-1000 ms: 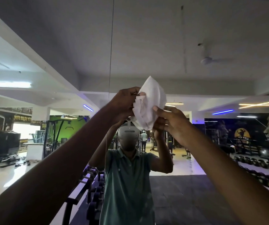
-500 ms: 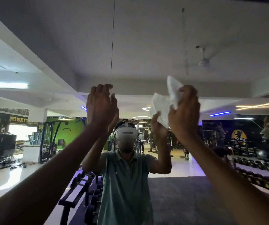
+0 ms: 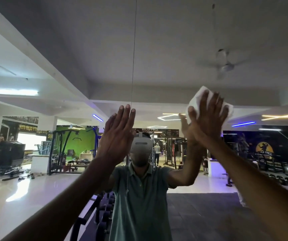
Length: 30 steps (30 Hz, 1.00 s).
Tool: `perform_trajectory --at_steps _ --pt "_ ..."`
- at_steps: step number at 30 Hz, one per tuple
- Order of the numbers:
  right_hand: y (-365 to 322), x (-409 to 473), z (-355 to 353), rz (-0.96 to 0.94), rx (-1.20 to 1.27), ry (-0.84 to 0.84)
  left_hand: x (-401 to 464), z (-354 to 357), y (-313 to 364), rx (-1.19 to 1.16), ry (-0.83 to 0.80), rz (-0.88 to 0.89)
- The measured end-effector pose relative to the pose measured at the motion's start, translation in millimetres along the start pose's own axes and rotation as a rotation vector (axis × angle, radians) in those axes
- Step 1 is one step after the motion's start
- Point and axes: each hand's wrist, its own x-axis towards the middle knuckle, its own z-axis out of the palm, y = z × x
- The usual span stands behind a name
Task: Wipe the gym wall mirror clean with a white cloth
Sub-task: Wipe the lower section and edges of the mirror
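Left hand (image 3: pixel 118 134): flat, fingers straight, empty, against mirror (image 3: pixel 157 49); it had released the cloth. Right hand (image 3: pixel 207 117): spread wide, pressing white cloth (image 3: pixel 196 100) onto glass, moved rightward. I judged wiping begun.

Right hand (image 3: pixel 207 122) flat on white cloth (image 3: pixel 196 100) against mirror (image 3: pixel 157 49), left hand (image 3: pixel 117 136) raised, fingers straight, beside the seam
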Motion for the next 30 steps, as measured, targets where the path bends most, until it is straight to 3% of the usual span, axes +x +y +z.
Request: perform_trajectory --at_steps 2,4,6,8,10,13,16,17,19,21,22,24,26,30 --pt "-43.9 -24.7 3.9 -0.104 0.021 -0.041 0.9 0.2 -6.5 0.003 0.026 0.027" --pt "-77.7 -67.1 10.7 -0.398 0.063 -0.1 0.7 0.2 -9.4 0.008 0.05 0.045" --pt "-81.4 -82.2 12.5 -0.601 0.068 -0.138 -0.7 0.7 -9.8 0.009 0.069 0.045" --pt "-60.2 -59.3 11.7 -0.66 0.046 -0.125 -1.9 1.5 -8.8 0.011 0.077 0.047" --pt "-29.4 -23.2 12.8 -0.532 -0.014 -0.092 -1.7 0.9 -8.2 0.007 0.088 0.049" --pt "4.2 14.1 4.1 -0.173 -0.058 0.042 -2.6 1.0 -6.5 -0.013 0.105 0.04" --pt "-47.0 -12.1 3.6 0.157 0.016 0.135 -1.8 0.5 -4.9 -0.018 0.121 0.038" --pt "-72.7 -34.8 5.4 0.116 0.029 0.106 -2.1 0.5 -4.8 -0.019 0.122 0.038" --pt "-107.3 -82.7 14.0 -0.215 0.055 -0.021 -1.8 0.6 -6.0 -0.019 0.129 0.047" --pt "-97.3 -83.3 12.6 -0.545 0.064 -0.133 -0.7 0.2 -8.4 -0.032 0.133 0.051" --pt "-79.4 -63.7 11.4 -0.612 0.075 -0.141 -0.5 0.3 -8.3 -0.041 0.136 0.048" --pt "-43.6 -15.2 7.2 -0.536 0.044 -0.108 -1.3 0.4 -6.3 -0.045 0.144 0.035" --pt "-23.7 21.0 -1.4 -0.325 -0.012 -0.059 -2.3 0.7 -4.5 -0.049 0.141 0.03" --pt "-59.7 30.5 -3.2 -0.133 0.092 -0.032 -2.2 1.8 -5.3 -0.05 0.131 0.03"
